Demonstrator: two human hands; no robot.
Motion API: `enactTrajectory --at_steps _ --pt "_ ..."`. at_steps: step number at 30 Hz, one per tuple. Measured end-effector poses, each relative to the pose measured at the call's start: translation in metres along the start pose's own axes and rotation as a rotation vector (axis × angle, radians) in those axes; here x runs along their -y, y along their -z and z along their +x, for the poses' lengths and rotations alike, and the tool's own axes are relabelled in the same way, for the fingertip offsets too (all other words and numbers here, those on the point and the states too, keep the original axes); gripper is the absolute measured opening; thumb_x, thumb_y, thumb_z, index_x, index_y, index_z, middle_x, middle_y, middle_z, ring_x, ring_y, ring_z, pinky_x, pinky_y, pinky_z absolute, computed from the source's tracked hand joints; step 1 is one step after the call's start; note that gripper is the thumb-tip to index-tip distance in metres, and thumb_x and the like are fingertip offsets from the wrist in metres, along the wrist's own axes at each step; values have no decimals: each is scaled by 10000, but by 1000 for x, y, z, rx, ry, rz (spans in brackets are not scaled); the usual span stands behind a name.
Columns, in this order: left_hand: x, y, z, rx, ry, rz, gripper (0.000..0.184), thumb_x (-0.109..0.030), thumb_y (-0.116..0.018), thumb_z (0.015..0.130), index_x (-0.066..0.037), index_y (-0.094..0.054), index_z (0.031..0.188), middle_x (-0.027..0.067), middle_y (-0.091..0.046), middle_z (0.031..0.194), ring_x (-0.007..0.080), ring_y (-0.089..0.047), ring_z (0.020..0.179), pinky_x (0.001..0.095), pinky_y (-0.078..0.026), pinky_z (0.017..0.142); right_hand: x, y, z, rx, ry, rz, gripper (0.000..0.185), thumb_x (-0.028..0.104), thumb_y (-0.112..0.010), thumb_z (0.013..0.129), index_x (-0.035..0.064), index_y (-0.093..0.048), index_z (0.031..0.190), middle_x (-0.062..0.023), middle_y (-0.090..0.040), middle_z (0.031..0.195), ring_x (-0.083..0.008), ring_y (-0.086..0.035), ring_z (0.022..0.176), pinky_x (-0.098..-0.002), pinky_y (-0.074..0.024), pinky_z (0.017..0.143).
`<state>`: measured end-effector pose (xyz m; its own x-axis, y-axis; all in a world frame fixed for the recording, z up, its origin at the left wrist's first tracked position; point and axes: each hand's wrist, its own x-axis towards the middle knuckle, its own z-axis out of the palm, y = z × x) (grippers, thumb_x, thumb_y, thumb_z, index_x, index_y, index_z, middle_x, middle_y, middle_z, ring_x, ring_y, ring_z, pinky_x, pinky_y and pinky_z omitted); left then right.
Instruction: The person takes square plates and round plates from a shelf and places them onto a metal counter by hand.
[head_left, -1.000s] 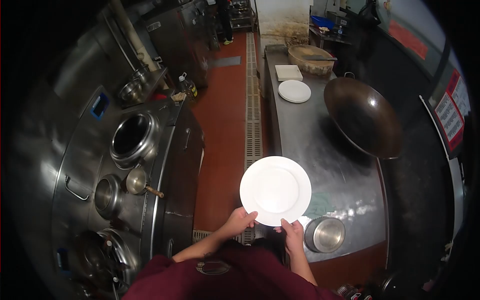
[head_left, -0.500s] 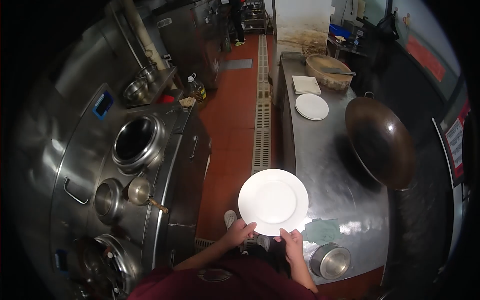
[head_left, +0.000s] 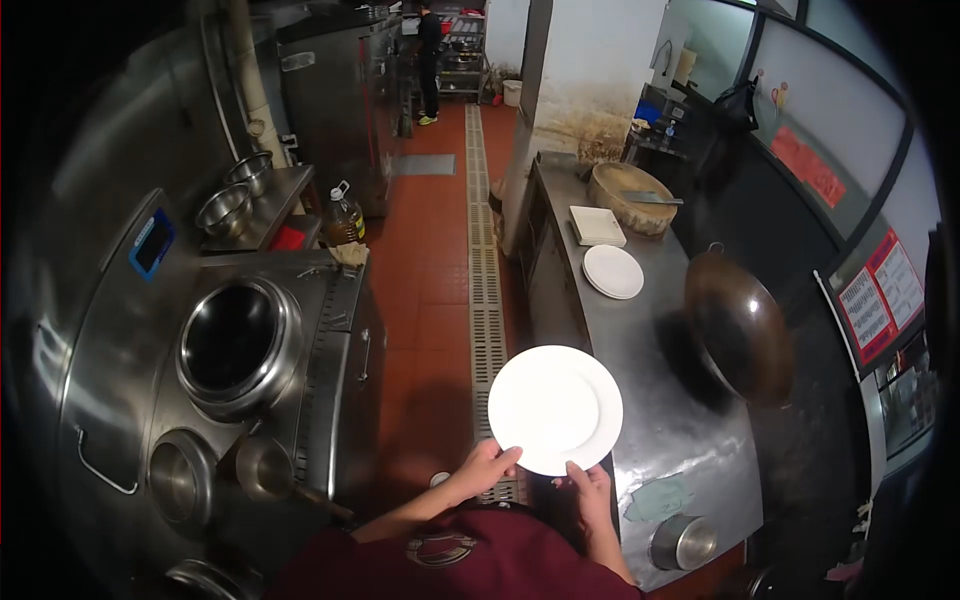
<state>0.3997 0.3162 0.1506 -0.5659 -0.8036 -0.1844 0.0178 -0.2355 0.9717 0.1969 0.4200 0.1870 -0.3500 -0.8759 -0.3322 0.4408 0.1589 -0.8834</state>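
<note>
A round white plate [head_left: 555,410] is held up in front of me, over the floor beside the steel counter's left edge. My left hand [head_left: 486,468] grips its lower left rim, with the thumb on top. At the lower right rim my right hand [head_left: 588,490] pinches it the same way. On the counter, right of my right hand, lie a green cloth [head_left: 658,497] and a steel pot [head_left: 684,542]. Farther up the counter are round white plates [head_left: 613,272] and square white dishes [head_left: 597,226].
A large wok [head_left: 740,328] leans at the counter's right side. Behind the dishes sits a round chopping block [head_left: 635,198] with a cleaver. The stove [head_left: 315,400] stands left, with a ladle pan [head_left: 265,468]. Beyond are an oil jug [head_left: 344,215] and a person [head_left: 429,65].
The view has tilted up and shifted, showing more of the far aisle and the person there. Both hands keep holding the plate, which stays in front of me.
</note>
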Motion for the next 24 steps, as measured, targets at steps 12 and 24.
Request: enactTrajectory --at_steps 12,24 --pt "-22 86 7 -10 -63 32 294 -250 -563 1050 13 -684 999 2 -636 791 70 -550 670 256 -464 602 -8 -85 28 45 -18 -61 207 118 -697 945 4 -666 1115 -59 -695 988 -140 -636 804 -308 -548 723" --pt "-42 130 38 -87 -46 -4 311 -268 -545 1054 -2 -676 959 -3 -622 753 75 -542 661 251 -452 613 -4 -128 90 73 -124 -33 177 112 -677 972 -12 -669 1098 -64 -709 928 -116 -650 728 -258 -537 671"
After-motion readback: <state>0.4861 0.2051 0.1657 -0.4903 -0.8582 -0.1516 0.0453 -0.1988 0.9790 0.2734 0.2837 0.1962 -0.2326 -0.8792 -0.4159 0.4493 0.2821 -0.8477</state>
